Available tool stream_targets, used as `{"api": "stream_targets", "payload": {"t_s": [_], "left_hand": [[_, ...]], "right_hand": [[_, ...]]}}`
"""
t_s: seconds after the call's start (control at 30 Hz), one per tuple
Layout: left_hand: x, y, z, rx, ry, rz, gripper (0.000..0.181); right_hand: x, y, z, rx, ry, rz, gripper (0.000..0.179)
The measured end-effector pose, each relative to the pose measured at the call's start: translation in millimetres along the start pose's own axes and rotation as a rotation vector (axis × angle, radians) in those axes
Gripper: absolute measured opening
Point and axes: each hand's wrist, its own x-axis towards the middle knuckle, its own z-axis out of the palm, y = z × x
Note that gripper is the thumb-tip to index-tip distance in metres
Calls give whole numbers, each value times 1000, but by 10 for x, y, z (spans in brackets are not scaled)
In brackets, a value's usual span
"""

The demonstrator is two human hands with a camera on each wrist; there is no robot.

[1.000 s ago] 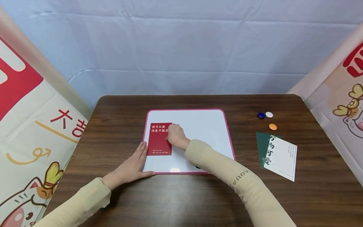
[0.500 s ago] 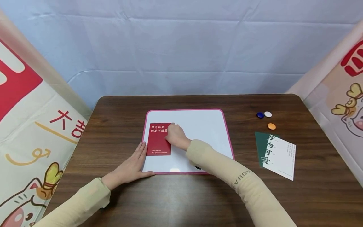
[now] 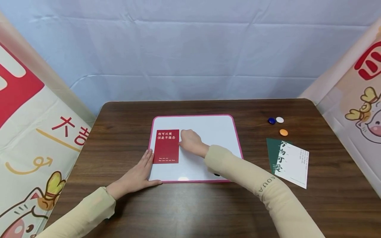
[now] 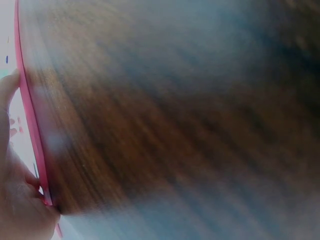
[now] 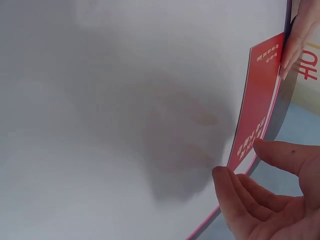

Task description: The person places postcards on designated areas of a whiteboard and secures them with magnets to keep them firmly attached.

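A red card (image 3: 166,149) with white writing lies flat on the left part of a white board (image 3: 215,132) with a pink rim. My left hand (image 3: 136,175) rests at the board's lower left corner, fingers along the left edge and thumb at the near edge. Over the board, just right of the card, is my right hand (image 3: 191,141). In the right wrist view its thumb and bent fingers (image 5: 227,190) stand apart beside the card's corner, holding nothing. The left wrist view shows the left hand (image 4: 22,205) against the pink rim (image 4: 31,115).
On the right of the brown table (image 3: 190,211) lie a green card (image 3: 271,148) and, overlapping it, a white card (image 3: 294,165). Behind them sit three round pieces: blue (image 3: 271,121), white (image 3: 279,120) and orange (image 3: 283,132). A small dark object (image 3: 217,174) shows beside the right sleeve.
My right hand has moved off the red card's right edge, slightly to the right, uncovering its end of the writing. The card stays in place, and the left hand is still.
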Motion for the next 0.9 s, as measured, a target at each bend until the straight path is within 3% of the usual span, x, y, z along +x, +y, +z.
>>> {"api": "stream_targets", "payload": {"t_s": [0.2, 0.57, 0.9], "left_hand": [[1, -6, 5, -4, -2, 2, 109], [13, -3, -2, -4, -8, 1, 110], [6, 1, -3, -6, -4, 4, 109]], "right_hand": [[-44, 71, -83, -91, 1, -30, 12], [-117, 208, -202, -148, -34, -28, 15], [-207, 375, -307, -167, 24, -56, 15]]}}
